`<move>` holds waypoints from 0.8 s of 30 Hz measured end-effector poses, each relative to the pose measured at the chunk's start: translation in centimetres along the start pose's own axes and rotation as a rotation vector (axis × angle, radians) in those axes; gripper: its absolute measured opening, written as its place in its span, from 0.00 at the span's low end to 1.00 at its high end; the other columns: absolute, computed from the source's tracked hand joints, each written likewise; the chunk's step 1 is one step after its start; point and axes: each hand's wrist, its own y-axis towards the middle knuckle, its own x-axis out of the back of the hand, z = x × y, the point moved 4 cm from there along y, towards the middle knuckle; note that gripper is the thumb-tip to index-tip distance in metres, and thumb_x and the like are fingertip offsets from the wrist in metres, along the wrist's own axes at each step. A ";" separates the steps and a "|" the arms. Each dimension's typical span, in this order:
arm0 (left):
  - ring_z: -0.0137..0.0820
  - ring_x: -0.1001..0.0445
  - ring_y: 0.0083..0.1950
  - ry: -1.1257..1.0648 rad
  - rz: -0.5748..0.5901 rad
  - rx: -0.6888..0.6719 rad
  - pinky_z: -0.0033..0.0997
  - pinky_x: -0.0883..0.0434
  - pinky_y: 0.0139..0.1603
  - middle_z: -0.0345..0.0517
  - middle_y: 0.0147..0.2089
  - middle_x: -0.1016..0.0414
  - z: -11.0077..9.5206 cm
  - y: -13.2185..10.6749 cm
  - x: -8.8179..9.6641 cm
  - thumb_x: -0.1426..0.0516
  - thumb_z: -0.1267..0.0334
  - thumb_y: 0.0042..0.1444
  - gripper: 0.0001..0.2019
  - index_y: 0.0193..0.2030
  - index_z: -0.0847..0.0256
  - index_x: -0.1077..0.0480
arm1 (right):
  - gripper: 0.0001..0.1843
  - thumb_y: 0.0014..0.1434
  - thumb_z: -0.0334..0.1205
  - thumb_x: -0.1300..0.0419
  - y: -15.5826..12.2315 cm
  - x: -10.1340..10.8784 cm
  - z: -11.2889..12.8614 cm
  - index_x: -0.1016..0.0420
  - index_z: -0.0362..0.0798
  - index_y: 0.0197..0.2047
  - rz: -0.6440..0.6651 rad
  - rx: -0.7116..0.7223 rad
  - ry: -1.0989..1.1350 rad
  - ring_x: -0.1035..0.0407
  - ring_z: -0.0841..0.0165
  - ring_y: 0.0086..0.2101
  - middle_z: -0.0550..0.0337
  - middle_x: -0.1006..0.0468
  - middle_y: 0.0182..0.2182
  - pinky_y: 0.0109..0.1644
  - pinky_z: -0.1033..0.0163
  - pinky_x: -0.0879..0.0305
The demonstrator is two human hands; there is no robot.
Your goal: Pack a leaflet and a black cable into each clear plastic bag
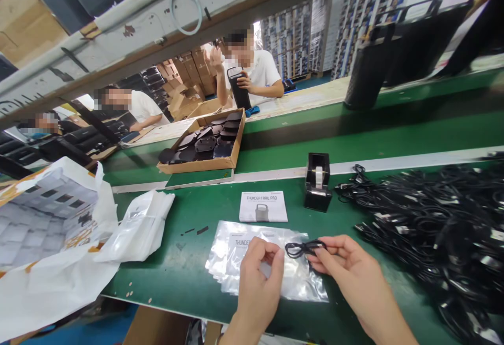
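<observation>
My right hand [350,271] pinches a coiled black cable [301,249] between thumb and fingers, over the right part of a stack of clear plastic bags [311,285]. My left hand [260,282] is over the middle of the same bags, its thumb and fingers curled together; what they grip, if anything, is hidden. A printed "Thunder Trail" sheet [240,242] shows through the top bag, partly covered by my left hand. Just behind the bags lies a white "Thunder Trail Pro" booklet [263,206] with a speaker picture.
A large heap of black cables [429,224] covers the right side. Behind the booklet stands a black tape dispenser [318,182]. White pouches [137,227] lie left, beside an opened bag [51,219]. Across the green bench are a carton of black parts [205,143], speakers [368,72] and co-workers [255,74].
</observation>
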 end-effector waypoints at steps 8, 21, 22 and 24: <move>0.29 0.34 0.32 -0.075 -0.059 -0.050 0.27 0.35 0.33 0.40 0.30 0.34 -1.0 0.0 0.6 0.48 0.65 0.59 0.07 0.30 0.60 0.33 | 0.07 0.54 0.43 0.45 -0.8 -3.4 1.9 0.32 0.50 0.27 0.116 0.254 -0.539 0.43 0.71 0.17 0.70 0.39 0.14 0.22 0.65 0.48; 0.29 0.35 0.31 -0.286 -0.321 -0.035 0.28 0.36 0.34 0.38 0.27 0.35 -1.6 2.4 6.9 0.46 0.59 0.58 0.11 0.27 0.59 0.35 | 0.06 0.56 0.38 0.42 -1.6 -10.1 12.2 0.23 0.56 0.32 0.803 0.589 -1.032 0.30 0.66 0.31 0.67 0.21 0.29 0.34 0.65 0.40; 0.29 0.35 0.31 -0.324 -0.344 -0.042 0.28 0.36 0.36 0.39 0.28 0.35 -1.2 2.5 7.3 0.46 0.57 0.58 0.11 0.28 0.59 0.35 | 0.07 0.56 0.38 0.42 -1.6 -10.7 13.1 0.23 0.56 0.30 0.805 0.638 -1.067 0.31 0.66 0.29 0.67 0.21 0.27 0.34 0.66 0.41; 0.31 0.33 0.37 -0.422 -0.379 -0.068 0.31 0.35 0.42 0.42 0.34 0.32 -0.3 2.8 7.9 0.44 0.50 0.57 0.14 0.34 0.59 0.33 | 0.10 0.59 0.41 0.44 -1.6 -11.8 15.0 0.23 0.56 0.29 0.842 0.701 -1.089 0.31 0.68 0.28 0.68 0.21 0.26 0.31 0.67 0.41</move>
